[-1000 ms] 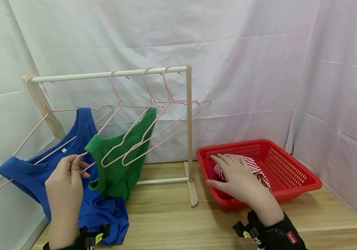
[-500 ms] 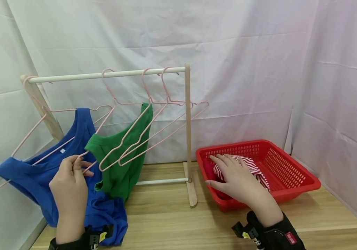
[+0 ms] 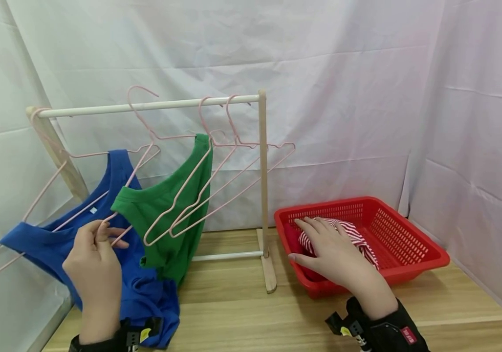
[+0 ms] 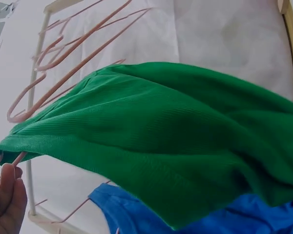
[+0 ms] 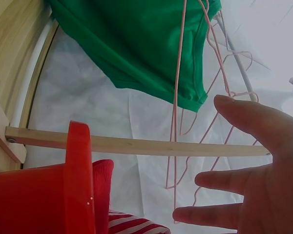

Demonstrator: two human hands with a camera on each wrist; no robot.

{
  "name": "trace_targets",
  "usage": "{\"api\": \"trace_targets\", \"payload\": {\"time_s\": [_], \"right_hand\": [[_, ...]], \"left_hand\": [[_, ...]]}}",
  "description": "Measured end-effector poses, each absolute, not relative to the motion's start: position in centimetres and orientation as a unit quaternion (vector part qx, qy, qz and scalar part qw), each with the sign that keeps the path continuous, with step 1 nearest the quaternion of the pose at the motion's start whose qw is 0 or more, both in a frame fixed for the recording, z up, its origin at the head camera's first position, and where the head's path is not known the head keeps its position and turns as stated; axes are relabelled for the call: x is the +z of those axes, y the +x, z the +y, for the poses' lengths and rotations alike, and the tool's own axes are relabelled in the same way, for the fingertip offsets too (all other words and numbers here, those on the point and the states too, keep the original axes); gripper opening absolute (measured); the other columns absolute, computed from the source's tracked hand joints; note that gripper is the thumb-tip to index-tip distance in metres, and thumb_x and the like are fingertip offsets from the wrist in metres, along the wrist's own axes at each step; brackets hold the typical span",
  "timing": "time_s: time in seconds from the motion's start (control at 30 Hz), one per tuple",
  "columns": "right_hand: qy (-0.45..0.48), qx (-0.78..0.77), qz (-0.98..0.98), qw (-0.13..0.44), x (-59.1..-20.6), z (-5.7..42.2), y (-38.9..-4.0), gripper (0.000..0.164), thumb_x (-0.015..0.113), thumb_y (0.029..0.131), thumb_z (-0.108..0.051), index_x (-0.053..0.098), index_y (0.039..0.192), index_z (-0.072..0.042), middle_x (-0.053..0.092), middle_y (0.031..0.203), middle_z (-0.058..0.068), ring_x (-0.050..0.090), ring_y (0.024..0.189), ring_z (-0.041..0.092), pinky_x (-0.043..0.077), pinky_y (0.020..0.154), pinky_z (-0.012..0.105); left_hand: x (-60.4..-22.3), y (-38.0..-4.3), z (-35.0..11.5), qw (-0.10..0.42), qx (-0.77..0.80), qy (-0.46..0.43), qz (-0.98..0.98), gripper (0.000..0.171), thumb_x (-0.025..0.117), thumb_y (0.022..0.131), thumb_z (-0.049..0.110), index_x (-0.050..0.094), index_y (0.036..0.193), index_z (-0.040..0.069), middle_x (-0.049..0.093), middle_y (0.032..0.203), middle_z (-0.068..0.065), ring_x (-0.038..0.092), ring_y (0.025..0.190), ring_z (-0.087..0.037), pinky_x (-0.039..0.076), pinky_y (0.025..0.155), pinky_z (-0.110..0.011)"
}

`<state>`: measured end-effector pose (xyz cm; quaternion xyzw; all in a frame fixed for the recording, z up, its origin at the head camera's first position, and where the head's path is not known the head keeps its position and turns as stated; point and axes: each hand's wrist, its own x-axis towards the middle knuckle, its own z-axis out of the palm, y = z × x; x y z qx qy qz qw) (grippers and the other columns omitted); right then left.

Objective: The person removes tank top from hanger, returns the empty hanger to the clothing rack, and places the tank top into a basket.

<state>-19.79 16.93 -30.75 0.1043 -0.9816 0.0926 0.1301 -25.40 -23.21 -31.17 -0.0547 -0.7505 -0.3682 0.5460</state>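
My left hand (image 3: pixel 97 264) pinches the lower left end of a pink hanger (image 3: pixel 138 164) that carries a green tank top (image 3: pixel 173 195). In the head view this hanger's hook stands above the rack's bar, raised off it. Behind my left hand a blue tank top (image 3: pixel 132 288) hangs on another pink hanger (image 3: pixel 44 193) at the rack's left end, its lower part bunched on the table. My right hand (image 3: pixel 332 249) is spread over the left side of a red basket (image 3: pixel 431 259), above a red-and-white striped garment (image 3: pixel 356 234); whether it touches is unclear.
The small rack has a white top bar (image 3: pixel 101 109) and a wooden right post (image 3: pixel 263 171). Two bare pink hangers (image 3: pixel 233 151) hang near that post, in front of the green top. A plain red garment (image 3: pixel 292 237) lies in the basket. White cloth (image 3: pixel 343 98) encloses the wooden table.
My left hand has lifted the green top's hanger, and its hook has risen off the bar and shifted left. The right hand has stayed over the basket.
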Motion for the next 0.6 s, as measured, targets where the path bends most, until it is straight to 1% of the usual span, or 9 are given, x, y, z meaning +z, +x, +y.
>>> {"api": "trace_targets", "payload": {"time_s": [0.2, 0.37, 0.53, 0.6], "right_hand": [[0.105, 0.1, -0.981, 0.132, -30.6, 16.9, -19.7, 0.077, 0.066, 0.086, -0.057, 0.045, 0.146, -0.014, 0.046, 0.145, 0.014, 0.034, 0.136, 0.04, 0.016, 0.106, 0.069], [0.104, 0.1, -0.981, 0.13, -30.5, 16.9, -19.7, 0.076, 0.066, 0.086, -0.055, 0.044, 0.147, -0.014, 0.045, 0.145, 0.014, 0.034, 0.136, 0.04, 0.016, 0.106, 0.068], [0.105, 0.101, -0.981, 0.132, -30.5, 16.9, -19.8, 0.074, 0.067, 0.087, -0.052, 0.043, 0.147, -0.014, 0.045, 0.145, 0.014, 0.034, 0.137, 0.04, 0.017, 0.107, 0.067], [0.106, 0.1, -0.98, 0.135, -30.5, 16.9, -19.8, 0.074, 0.067, 0.087, -0.051, 0.044, 0.147, -0.014, 0.045, 0.145, 0.014, 0.034, 0.136, 0.039, 0.018, 0.107, 0.066]], "left_hand": [[-30.3, -24.6, -24.0, 0.571, -0.375, -0.049, -0.729, 0.028, 0.054, 0.1, 0.012, 0.063, 0.101, -0.014, 0.069, 0.082, -0.025, 0.044, 0.067, 0.027, 0.033, 0.06, 0.001], [-29.6, -23.9, -25.1, 0.589, -0.367, -0.034, -0.719, 0.029, 0.056, 0.099, 0.011, 0.064, 0.101, -0.016, 0.069, 0.084, -0.028, 0.044, 0.068, 0.028, 0.034, 0.065, 0.002], [-29.2, -22.7, -26.3, 0.587, -0.341, -0.035, -0.734, 0.031, 0.055, 0.1, 0.014, 0.064, 0.104, -0.015, 0.068, 0.085, -0.029, 0.041, 0.071, 0.031, 0.033, 0.067, 0.002], [-29.1, -22.2, -26.8, 0.576, -0.328, -0.049, -0.748, 0.032, 0.052, 0.102, 0.014, 0.063, 0.105, -0.016, 0.068, 0.085, -0.03, 0.04, 0.071, 0.032, 0.033, 0.067, 0.002]]}}
